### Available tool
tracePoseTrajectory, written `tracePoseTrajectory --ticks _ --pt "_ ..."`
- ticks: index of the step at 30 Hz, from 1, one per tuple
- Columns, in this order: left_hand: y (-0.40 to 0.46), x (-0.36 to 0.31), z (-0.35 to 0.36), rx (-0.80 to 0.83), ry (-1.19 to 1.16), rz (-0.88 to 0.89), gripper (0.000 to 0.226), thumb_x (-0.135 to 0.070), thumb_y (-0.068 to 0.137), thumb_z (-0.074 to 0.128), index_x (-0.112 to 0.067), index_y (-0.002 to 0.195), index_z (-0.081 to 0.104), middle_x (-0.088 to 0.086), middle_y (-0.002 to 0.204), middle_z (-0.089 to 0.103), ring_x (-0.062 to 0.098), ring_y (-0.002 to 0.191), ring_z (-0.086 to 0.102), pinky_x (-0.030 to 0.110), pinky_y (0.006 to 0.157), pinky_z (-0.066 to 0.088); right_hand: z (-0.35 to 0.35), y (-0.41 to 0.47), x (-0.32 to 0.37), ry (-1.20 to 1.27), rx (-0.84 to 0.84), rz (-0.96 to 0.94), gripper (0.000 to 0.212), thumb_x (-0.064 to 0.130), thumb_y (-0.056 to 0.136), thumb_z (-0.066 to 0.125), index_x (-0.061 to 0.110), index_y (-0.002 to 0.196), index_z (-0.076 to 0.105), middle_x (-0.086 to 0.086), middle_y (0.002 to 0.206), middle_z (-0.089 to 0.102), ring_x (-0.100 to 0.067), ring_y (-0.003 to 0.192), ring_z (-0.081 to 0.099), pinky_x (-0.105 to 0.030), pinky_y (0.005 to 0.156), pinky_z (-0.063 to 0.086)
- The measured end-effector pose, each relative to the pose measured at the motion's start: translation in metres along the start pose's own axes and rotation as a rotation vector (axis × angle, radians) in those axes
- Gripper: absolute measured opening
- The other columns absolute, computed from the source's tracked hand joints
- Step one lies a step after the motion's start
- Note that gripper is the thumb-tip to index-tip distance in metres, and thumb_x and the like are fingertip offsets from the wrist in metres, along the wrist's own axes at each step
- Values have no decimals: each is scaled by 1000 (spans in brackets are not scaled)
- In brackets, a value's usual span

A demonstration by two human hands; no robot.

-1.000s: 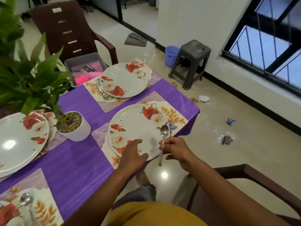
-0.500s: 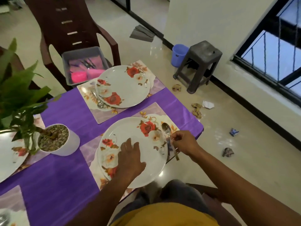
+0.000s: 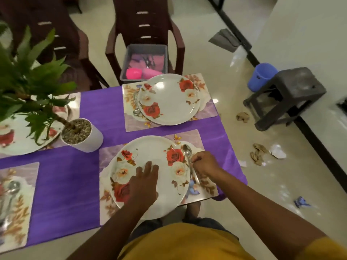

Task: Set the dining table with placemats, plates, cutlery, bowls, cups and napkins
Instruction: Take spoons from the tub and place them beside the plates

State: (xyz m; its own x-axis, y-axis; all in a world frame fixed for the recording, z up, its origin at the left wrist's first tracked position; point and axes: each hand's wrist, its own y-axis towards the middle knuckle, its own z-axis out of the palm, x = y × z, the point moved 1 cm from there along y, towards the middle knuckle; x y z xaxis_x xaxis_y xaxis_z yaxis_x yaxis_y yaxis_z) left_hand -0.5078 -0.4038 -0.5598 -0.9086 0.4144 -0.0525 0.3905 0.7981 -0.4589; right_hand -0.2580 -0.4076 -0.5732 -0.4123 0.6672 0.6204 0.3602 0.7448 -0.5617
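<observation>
**Spoon settles beside the plate**

Right hand pinches the spoon, which now lies lower than half a second ago, along the near plate's right rim on the placemat. Left hand stays flat, fingers straight, pressing the plate on the purple counter.

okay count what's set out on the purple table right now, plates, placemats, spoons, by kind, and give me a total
Plates: 3
Placemats: 4
Spoons: 3
Total: 10
</observation>
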Motion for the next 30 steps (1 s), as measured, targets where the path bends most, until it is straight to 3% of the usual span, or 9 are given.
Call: tracePoseTrajectory --ticks 3,14,30 --pt "0 -7 0 16 -41 -63 97 -40 86 78 -26 159 16 2 171 9 34 150 26 49 105 53 5 10 -1 -30 26 -31 19 -2 80 65 12 85 78 2 91 75 -19 89 70 -30 80 57" --pt "-3 -19 5 -11 -25 -126 94 -35 90 74 -24 161 15 2 173 7 33 155 21 43 105 53 3 18 -11 -67 -26 -123 18 4 74 70 21 74 69 9 77 70 -16 78 68 -35 72 58" --pt "5 -10 16 -47 -40 -117 99 -41 80 84 -25 158 23 1 170 17 34 149 30 42 96 59 8 19 -10 -80 -36 -127 19 9 78 78 23 79 66 7 81 69 -15 77 66 -38 71 60"
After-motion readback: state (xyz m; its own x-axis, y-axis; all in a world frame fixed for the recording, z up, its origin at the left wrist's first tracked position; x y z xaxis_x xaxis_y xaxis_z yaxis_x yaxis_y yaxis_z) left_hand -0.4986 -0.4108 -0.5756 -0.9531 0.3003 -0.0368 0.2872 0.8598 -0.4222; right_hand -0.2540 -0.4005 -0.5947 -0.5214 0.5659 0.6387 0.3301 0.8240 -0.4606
